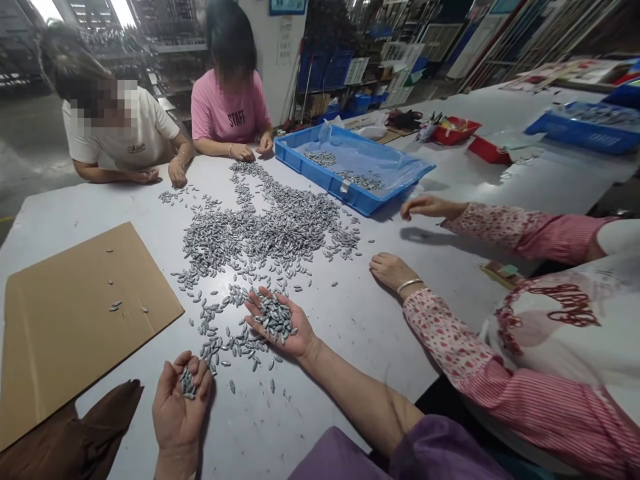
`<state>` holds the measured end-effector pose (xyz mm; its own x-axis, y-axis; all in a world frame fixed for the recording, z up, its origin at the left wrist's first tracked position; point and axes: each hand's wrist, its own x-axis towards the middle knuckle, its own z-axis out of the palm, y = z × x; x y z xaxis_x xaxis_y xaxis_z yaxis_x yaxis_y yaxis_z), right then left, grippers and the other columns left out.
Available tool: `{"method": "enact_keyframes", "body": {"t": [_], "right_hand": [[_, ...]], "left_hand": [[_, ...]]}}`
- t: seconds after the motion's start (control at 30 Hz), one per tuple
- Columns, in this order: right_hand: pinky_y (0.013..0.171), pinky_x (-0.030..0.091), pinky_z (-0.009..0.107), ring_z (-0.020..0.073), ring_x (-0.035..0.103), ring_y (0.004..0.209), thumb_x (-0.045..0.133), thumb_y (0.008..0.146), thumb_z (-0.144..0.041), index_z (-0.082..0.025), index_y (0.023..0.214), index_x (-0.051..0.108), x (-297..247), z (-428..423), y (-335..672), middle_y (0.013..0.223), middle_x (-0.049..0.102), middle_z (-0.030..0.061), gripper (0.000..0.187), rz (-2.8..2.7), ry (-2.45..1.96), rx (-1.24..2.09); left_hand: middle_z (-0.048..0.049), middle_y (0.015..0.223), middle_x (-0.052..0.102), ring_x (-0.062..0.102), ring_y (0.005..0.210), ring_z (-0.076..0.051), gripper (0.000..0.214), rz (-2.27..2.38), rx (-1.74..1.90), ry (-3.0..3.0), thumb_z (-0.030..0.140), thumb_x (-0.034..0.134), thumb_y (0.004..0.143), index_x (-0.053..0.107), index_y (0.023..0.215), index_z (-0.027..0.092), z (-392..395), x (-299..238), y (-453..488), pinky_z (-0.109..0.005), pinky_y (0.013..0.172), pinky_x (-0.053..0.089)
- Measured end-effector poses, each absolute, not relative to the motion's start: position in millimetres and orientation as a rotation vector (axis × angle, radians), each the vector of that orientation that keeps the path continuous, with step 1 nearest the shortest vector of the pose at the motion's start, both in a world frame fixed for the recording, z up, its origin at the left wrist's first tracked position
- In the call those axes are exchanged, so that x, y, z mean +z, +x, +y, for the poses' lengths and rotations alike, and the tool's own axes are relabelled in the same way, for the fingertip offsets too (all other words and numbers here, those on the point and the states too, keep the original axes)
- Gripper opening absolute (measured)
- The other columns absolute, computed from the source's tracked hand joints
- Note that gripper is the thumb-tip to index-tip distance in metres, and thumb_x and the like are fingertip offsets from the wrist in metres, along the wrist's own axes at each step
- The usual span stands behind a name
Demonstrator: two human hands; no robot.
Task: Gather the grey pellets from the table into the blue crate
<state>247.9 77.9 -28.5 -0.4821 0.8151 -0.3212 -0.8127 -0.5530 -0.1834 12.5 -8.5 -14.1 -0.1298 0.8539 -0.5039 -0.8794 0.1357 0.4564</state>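
Most of the pieces (300,230) lie loose on the counter (250,440), so much seems left to handle; a smaller share sits in the tray (320,179), a few on the cardboard (75,320). The right hand (280,327) is spread palm up under a heap of pieces; the left hand (183,400) curls round fewer. Whether the tray's pieces are finished, I cannot tell from here.

- Cardboard sheet (65,340), flat, left of and beyond the left hand (183,400).
- Cloth (107,420), dark brown, left of the same hand.
- Red trays (489,153), two, well beyond the right hand (280,323), rightward.
- Blue crates (325,69), background, farther off.
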Motion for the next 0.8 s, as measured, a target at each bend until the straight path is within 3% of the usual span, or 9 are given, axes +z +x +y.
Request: {"method": "enact_keyframes", "body": {"t": [0.67, 0.8], "right_hand": [[0.11, 0.047, 0.045, 0.0217, 0.062, 0.126, 0.044, 0.099, -0.027, -0.019, 0.124, 0.061, -33.4, 77.9, 247.4, 0.126, 0.071, 0.0086, 0.031, 0.14, -0.414, 2.122], [0.1, 0.054, 0.04, 0.0205, 0.069, 0.112, 0.046, 0.099, -0.025, -0.018, 0.123, 0.061, -29.0, 78.1, 246.9, 0.113, 0.074, 0.0071, 0.03, 0.228, -0.381, 2.132]], "left_hand": [[-0.0024, 0.071, 0.049, 0.044, 0.057, -0.012, 0.017, 0.837, 1.495, -0.029, 0.025, 0.056, 0.091, 0.067, 0.088, 0.012, -9.3, -13.3, 13.1, -0.022, 0.045, 0.043], [-0.0018, 0.071, 0.05, 0.045, 0.057, -0.011, 0.014, 0.893, 1.515, -0.012, 0.026, 0.062, 0.088, 0.067, 0.088, 0.012, -9.9, -9.2, 17.5, -0.022, 0.046, 0.043]]}}
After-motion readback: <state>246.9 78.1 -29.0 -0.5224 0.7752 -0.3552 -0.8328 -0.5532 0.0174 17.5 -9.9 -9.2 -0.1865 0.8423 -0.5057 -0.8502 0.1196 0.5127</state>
